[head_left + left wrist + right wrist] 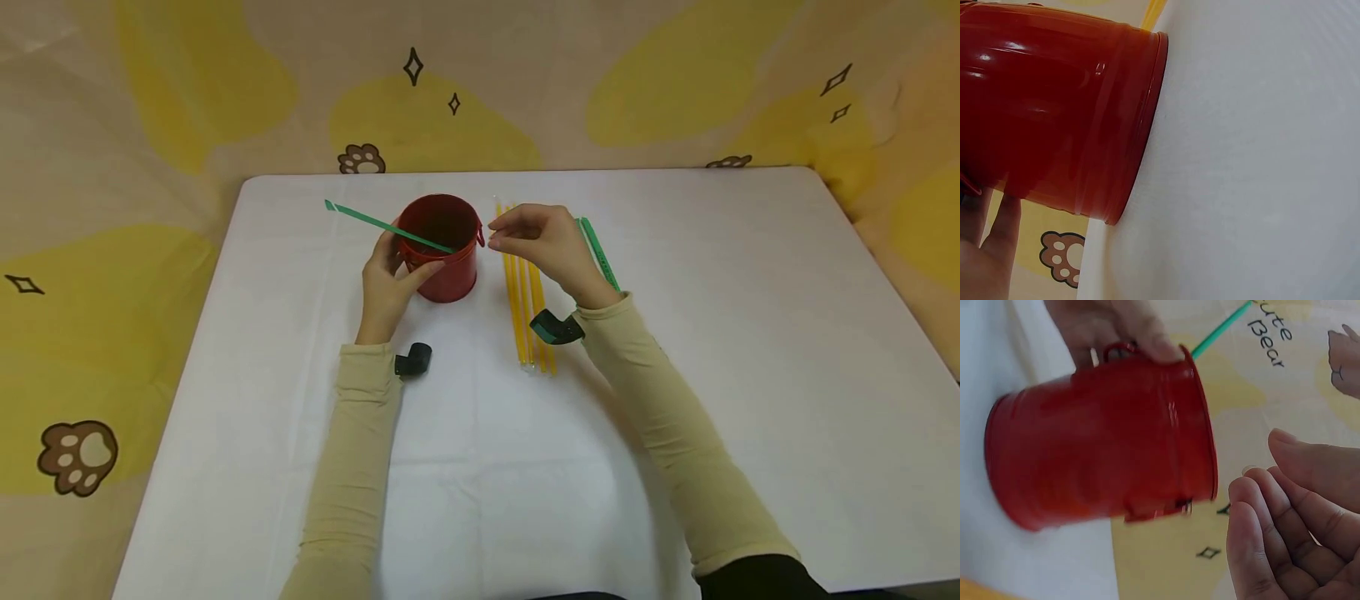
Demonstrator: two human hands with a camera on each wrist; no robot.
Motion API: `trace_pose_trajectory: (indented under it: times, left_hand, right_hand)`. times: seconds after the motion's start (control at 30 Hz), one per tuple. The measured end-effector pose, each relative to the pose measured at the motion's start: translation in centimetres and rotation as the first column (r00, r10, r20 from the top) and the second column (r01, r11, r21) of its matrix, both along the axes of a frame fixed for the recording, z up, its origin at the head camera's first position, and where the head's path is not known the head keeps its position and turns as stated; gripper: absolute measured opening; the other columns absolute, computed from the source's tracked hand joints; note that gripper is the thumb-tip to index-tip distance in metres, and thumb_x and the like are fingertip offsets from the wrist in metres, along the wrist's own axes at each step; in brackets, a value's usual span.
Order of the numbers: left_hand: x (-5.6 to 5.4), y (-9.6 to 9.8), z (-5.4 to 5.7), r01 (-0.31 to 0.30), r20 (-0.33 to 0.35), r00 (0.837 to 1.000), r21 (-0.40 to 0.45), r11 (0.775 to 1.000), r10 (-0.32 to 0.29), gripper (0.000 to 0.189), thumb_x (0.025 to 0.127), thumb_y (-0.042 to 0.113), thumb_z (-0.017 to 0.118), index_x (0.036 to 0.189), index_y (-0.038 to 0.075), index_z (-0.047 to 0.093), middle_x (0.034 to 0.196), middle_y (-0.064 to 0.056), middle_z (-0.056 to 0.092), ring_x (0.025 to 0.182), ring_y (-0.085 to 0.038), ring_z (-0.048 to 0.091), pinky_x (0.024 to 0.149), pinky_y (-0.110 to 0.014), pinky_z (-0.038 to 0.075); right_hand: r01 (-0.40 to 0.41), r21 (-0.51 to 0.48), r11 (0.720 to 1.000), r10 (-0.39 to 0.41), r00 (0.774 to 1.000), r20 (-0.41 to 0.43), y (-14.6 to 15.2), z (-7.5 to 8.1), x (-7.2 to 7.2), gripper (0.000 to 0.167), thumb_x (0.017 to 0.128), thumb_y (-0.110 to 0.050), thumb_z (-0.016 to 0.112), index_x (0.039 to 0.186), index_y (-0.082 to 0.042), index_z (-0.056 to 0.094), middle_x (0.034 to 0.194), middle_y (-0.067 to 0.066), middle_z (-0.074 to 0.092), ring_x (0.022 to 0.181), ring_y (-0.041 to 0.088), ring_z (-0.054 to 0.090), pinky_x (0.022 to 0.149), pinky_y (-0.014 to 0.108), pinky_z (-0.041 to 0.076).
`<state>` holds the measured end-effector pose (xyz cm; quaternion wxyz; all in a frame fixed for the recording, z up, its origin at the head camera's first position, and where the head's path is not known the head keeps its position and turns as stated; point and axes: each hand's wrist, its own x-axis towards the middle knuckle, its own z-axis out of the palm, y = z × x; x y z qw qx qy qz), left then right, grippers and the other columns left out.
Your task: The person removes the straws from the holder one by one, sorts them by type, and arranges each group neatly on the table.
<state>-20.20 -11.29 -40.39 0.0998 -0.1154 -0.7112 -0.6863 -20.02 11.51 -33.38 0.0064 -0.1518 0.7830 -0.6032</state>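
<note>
A red metal bucket (456, 279) stands upright on the table, small handles at its sides. My left hand (384, 292) grips its left side, the thumb near the front rim. One green straw-like stick (367, 219) leans in the bucket, its far end sticking out to the upper left. Just right of the rim is my right hand (551, 242), apart from the bucket; in the right wrist view its fingers (1247, 544) are loosely bent, with a gap to the thumb and nothing between them. Beneath that hand lie several yellow straw-like sticks (515, 308), partly hidden.
More green sticks (598, 250) lie to the right of the yellow ones, partly covered by the right hand and wrist. The white table (750, 350) meets a patterned yellow cloth (480, 117) at its back edge. A black wrist mount (557, 327) sits on the right sleeve.
</note>
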Motion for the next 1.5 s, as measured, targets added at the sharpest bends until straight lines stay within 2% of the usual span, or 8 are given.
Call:
trace_pose_trajectory:
  times: [0.07, 0.2, 0.3, 0.43, 0.93, 1.03, 1.27, 1.5]
  left_hand:
    - [0.4, 0.1, 0.7, 0.003, -0.004, 1.000, -0.003, 1.000, -0.003, 0.066, 0.081, 0.004, 0.074, 0.139, 0.003, 0.043, 0.136, -0.012, 0.050, 0.126, -0.021, 0.045, 0.107, -0.036, 0.037]
    - [0.4, 0.1, 0.7, -0.002, -0.013, 1.000, -0.018, 1.000, 0.002, 0.067, 0.080, 0.000, 0.073, 0.139, 0.001, 0.042, 0.136, -0.015, 0.049, 0.126, -0.022, 0.045, 0.107, -0.034, 0.036]
    - [-0.4, -0.1, -0.4, -0.012, -0.022, 1.000, -0.027, 1.000, 0.011, 0.069, 0.079, 0.003, 0.075, 0.139, 0.004, 0.043, 0.136, -0.012, 0.050, 0.126, -0.019, 0.045, 0.107, -0.032, 0.035]
    - [-0.4, -0.2, -0.5, -0.019, -0.035, 0.999, -0.035, 0.999, 0.018, 0.068, 0.079, 0.010, 0.076, 0.139, 0.005, 0.044, 0.136, -0.011, 0.050, 0.127, -0.018, 0.044, 0.108, -0.031, 0.035]
    - [-0.6, -0.2, -0.6, -0.022, -0.017, 1.000, -0.032, 0.999, 0.021, 0.064, 0.079, 0.004, 0.075, 0.136, 0.003, 0.046, 0.136, -0.011, 0.050, 0.126, -0.017, 0.045, 0.107, -0.030, 0.035]
    - [-0.4, -0.2, -0.2, -0.018, -0.001, 1.000, -0.034, 0.999, 0.018, 0.065, 0.080, 0.002, 0.074, 0.138, 0.001, 0.043, 0.137, -0.013, 0.048, 0.128, -0.019, 0.043, 0.108, -0.031, 0.034]
    - [1.2, 0.2, 2.2, -0.020, 0.013, 1.000, -0.044, 0.999, 0.021, 0.056, 0.082, -0.003, 0.070, 0.131, -0.008, 0.045, 0.132, -0.021, 0.050, 0.126, -0.027, 0.046, 0.108, -0.032, 0.034]
    - [1.4, 0.3, 2.4, -0.002, 0.003, 1.000, -0.012, 1.000, 0.002, 0.061, 0.081, -0.003, 0.070, 0.136, -0.006, 0.043, 0.133, -0.022, 0.050, 0.125, -0.027, 0.046, 0.109, -0.033, 0.033]
  right_hand:
    - [-0.030, 0.004, 1.000, 0.030, 0.999, -0.028, -1.0, 0.2, -0.1, 0.023, 0.081, -0.005, 0.074, 0.100, 0.006, 0.068, 0.089, 0.008, 0.070, 0.080, 0.020, 0.066, 0.079, 0.030, 0.055]
    - [-0.086, 0.038, 0.996, 0.089, 0.992, -0.087, -3.0, 0.4, -0.1, 0.025, 0.080, -0.004, 0.074, 0.101, 0.008, 0.067, 0.091, 0.011, 0.069, 0.080, 0.020, 0.066, 0.075, 0.028, 0.055]
    - [-0.110, 0.047, 0.993, 0.114, 0.989, -0.099, -4.5, 0.7, -0.1, 0.024, 0.079, -0.003, 0.075, 0.100, 0.007, 0.067, 0.090, 0.012, 0.068, 0.079, 0.018, 0.065, 0.074, 0.027, 0.055]
    - [-0.128, 0.059, 0.990, 0.133, 0.987, -0.092, -6.2, 1.2, -0.3, 0.022, 0.080, -0.002, 0.074, 0.099, 0.006, 0.068, 0.089, 0.012, 0.068, 0.078, 0.018, 0.065, 0.071, 0.027, 0.055]
    - [-0.052, 0.109, 0.993, 0.067, 0.988, -0.139, -9.1, 0.9, -2.1, 0.023, 0.079, -0.006, 0.076, 0.100, 0.000, 0.070, 0.093, 0.009, 0.070, 0.081, 0.012, 0.066, 0.074, 0.020, 0.053]
    - [-0.040, 0.123, 0.992, 0.058, 0.988, -0.141, -9.3, 0.8, -2.3, 0.022, 0.078, -0.007, 0.076, 0.099, -0.001, 0.070, 0.092, 0.008, 0.070, 0.080, 0.011, 0.066, 0.073, 0.019, 0.053]
    - [-0.064, 0.184, 0.981, 0.096, 0.980, -0.172, -9.7, 0.7, -2.3, 0.018, 0.078, -0.008, 0.077, 0.095, -0.003, 0.072, 0.086, 0.005, 0.069, 0.074, 0.008, 0.064, 0.069, 0.019, 0.052]
    - [-0.043, 0.256, 0.966, 0.107, 0.964, -0.244, -9.7, 0.3, -2.3, 0.014, 0.078, -0.008, 0.077, 0.091, -0.005, 0.073, 0.090, 0.003, 0.068, 0.078, 0.009, 0.062, 0.070, 0.018, 0.049]
